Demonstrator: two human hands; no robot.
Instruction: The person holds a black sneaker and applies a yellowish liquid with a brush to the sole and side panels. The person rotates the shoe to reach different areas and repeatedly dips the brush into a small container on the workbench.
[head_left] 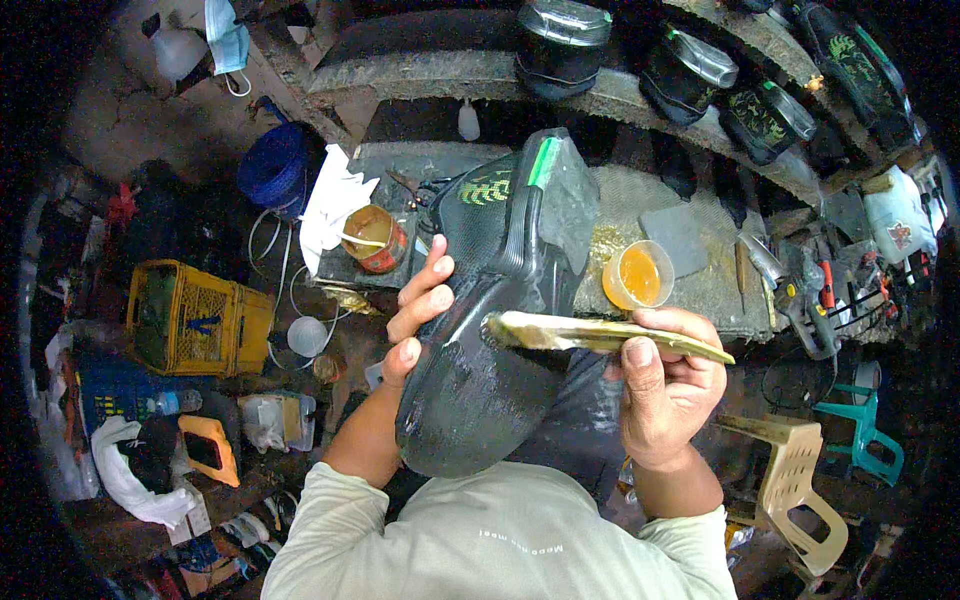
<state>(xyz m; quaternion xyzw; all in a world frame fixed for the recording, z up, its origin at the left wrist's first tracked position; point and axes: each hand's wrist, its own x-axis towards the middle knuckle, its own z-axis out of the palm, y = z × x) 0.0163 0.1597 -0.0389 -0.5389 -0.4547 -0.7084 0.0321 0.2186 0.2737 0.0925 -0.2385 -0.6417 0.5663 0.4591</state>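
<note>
My left hand (420, 295) wraps round a black shoe (470, 410) from its left side, holding it in front of my chest. The rounded toe end points toward me. A dark grey flap (566, 205) and a bright green strip (543, 162) show at its far end. Wet-looking gloss covers part of its black surface. In my right hand (668, 385), a flat brush (600, 333) with a yellowish handle is pinched between thumb and fingers. Its whitish, smeared end touches the middle of the shoe. Beyond the brush stands a clear plastic cup (641, 275) of amber liquid.
A worn bench (625, 195) carries a can (376, 245) with a stick in it, white paper (335, 205) and hand tools. Several black shoe pieces on lasts (562, 50) line the shelf behind. A yellow crate (185, 318) stands left; a beige chair (795, 480) stands right.
</note>
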